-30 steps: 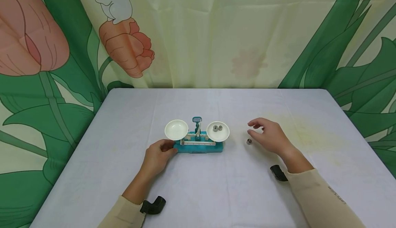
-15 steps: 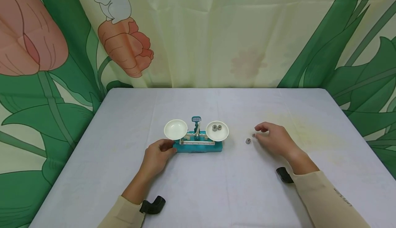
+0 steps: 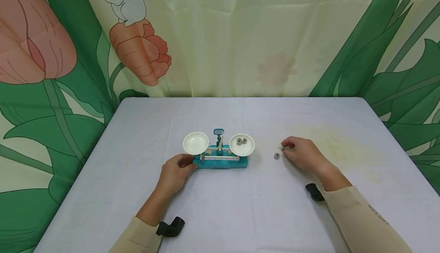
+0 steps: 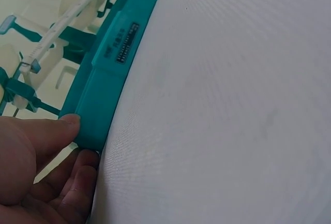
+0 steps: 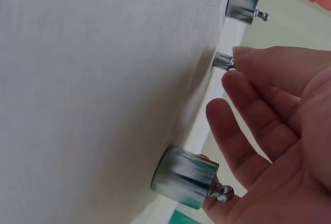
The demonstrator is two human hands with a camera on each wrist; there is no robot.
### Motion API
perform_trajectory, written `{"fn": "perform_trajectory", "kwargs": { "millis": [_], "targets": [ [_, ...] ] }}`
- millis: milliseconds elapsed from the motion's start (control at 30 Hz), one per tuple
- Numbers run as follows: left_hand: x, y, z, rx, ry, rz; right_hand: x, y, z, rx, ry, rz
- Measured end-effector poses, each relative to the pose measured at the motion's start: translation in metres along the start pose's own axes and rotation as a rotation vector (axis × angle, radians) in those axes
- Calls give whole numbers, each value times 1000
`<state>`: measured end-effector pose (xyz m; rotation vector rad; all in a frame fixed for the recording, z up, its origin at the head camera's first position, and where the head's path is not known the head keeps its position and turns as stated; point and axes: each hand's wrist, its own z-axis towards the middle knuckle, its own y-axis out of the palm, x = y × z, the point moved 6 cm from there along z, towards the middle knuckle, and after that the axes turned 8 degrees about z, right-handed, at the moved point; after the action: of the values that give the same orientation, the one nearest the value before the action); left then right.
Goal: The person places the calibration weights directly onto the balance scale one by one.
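So the big change is the right hand (image 3: 301,153). A second back its fingers were spread near the bigger weight (image 5: 181,178), and now it's shifted over, with the thumb and a fingertip pinching the little knob on a small weight (image 5: 222,61). Can't really tell whether that one's base has left the white surface (image 3: 220,207). The bigger weight stands near it, and the right wrist view also shows a third weight (image 5: 241,9) on the other side, which I can't pick out from the head camera, probably because it's behind the hand.

Meanwhile the left hand (image 3: 174,173) hasn't budged: thumb on top, fingers curled in, gripping the left end of the teal balance (image 3: 221,164). The right pan (image 3: 241,151) has the same pair of weights (image 3: 238,141) in it. So my read is the load is unchanged and we're only at the grasping part, small weight well apart from the pans.
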<state>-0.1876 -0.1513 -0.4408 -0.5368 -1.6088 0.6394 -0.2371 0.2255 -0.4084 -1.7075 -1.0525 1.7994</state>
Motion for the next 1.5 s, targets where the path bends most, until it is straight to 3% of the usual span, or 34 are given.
{"fn": "perform_trajectory", "kwargs": {
  "millis": [433,833,1133,1500],
  "targets": [
    [2,-1,-3,-2,10,2,0,8,6,-18,-31,-81],
    [2,-2,-3,-3,9,3,-6,6,5,-12,-29,-88],
    [2,-2,-2,-4,1,-1,-19,1,-1,32,-43,-24],
    [4,-2,-4,-2,12,4,-50,-3,-10,83,-150,97]
  ]
}}
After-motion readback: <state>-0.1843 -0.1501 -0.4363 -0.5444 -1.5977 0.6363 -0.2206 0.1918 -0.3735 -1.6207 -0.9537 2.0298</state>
